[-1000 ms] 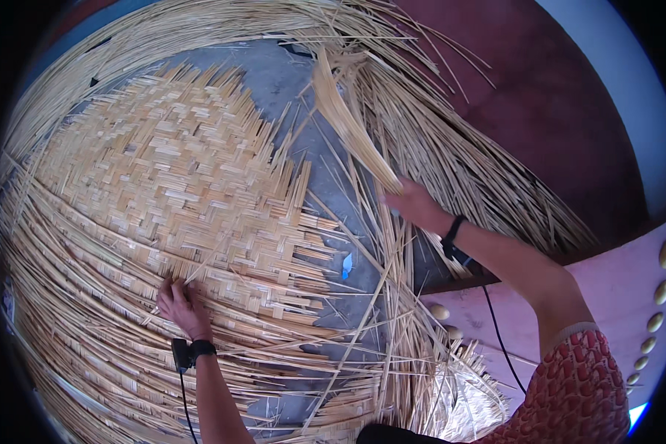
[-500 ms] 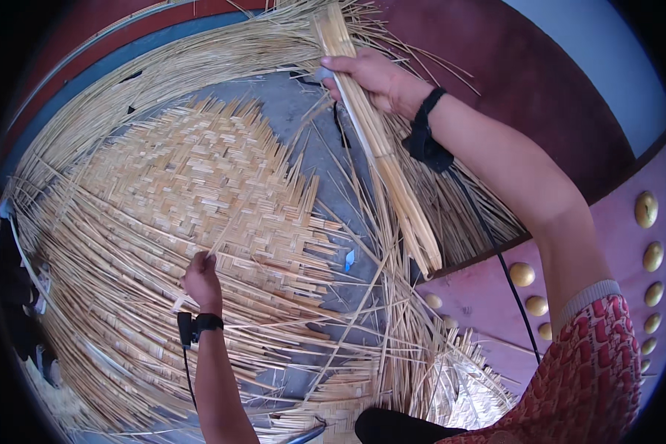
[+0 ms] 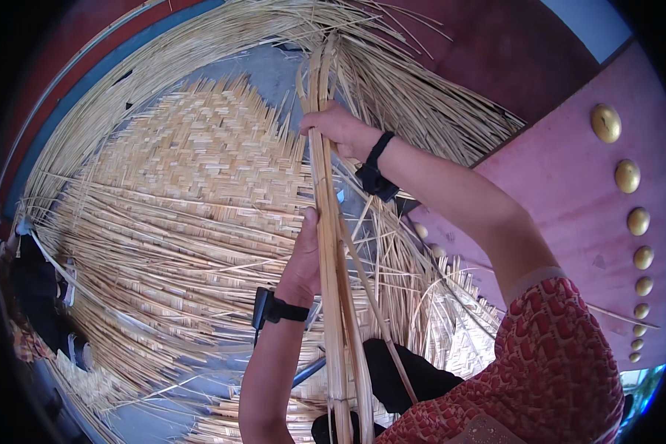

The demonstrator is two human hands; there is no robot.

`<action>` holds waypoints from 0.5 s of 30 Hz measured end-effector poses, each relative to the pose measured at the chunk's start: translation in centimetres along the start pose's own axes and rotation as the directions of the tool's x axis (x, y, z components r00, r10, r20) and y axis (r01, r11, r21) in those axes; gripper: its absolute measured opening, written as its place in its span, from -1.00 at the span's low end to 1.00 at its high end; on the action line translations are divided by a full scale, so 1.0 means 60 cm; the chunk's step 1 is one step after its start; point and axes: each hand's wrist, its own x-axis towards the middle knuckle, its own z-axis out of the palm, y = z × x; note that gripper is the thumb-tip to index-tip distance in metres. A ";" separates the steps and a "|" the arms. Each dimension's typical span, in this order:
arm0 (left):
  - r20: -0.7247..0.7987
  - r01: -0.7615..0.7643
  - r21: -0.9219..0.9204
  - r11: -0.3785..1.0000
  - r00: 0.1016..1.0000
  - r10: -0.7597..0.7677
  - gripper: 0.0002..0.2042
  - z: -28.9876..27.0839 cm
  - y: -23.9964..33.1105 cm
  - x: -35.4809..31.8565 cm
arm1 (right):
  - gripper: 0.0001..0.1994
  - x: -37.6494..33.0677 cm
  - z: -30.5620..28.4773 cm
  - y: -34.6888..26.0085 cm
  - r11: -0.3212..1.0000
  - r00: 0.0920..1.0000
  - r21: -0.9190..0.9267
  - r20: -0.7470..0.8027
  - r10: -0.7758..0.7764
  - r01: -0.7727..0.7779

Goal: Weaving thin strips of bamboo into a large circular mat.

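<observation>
Straw-yellow, the long bundle of split strips [image 3: 332, 318] runs down the middle of our view, from the far side to the near edge, where its near ends spread apart. We have our right hand [image 3: 338, 127] closed around its far part, thumb across the front. Our left hand [image 3: 301, 259] is nearer to us, against the bundle's left side with the thumb pointing up; its fingers pass behind the strips (so we cannot tell whether they are closed on them). We wear a black band [image 3: 287, 309] on each wrist. To the left, beyond the bundle, lies a woven mat [image 3: 200, 148] with ragged edges, and many long strips [image 3: 155, 259] cross its near part. On the far right we see a heap of thinner strips [image 3: 422, 103] fanned out. Nearer on the right is a pink-purple panel [image 3: 525, 185] set with a row of golden studs [image 3: 627, 176]. At the left edge we make out part of a person in dark clothing [image 3: 33, 277].
</observation>
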 end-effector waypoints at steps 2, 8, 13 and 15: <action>0.058 -0.051 -0.082 0.995 0.997 0.056 -0.50 -0.029 0.001 -0.005 | -0.48 -0.040 0.045 0.021 0.999 0.999 0.041 -0.029 0.026 -0.025; -0.113 -0.014 -0.011 1.000 0.994 0.012 -0.40 0.003 0.031 -0.044 | -0.29 -0.152 0.011 0.118 0.925 0.955 -0.317 -0.138 -0.261 0.207; 0.015 -0.251 0.406 0.879 0.963 0.268 -0.46 -0.004 -0.041 -0.055 | -0.46 -0.203 0.038 0.127 0.921 0.966 0.292 0.105 0.237 -0.258; 0.008 -0.366 0.622 0.692 0.887 0.462 -0.43 -0.011 -0.063 -0.055 | -0.62 -0.218 0.056 0.129 0.850 0.940 0.417 0.243 0.238 -0.323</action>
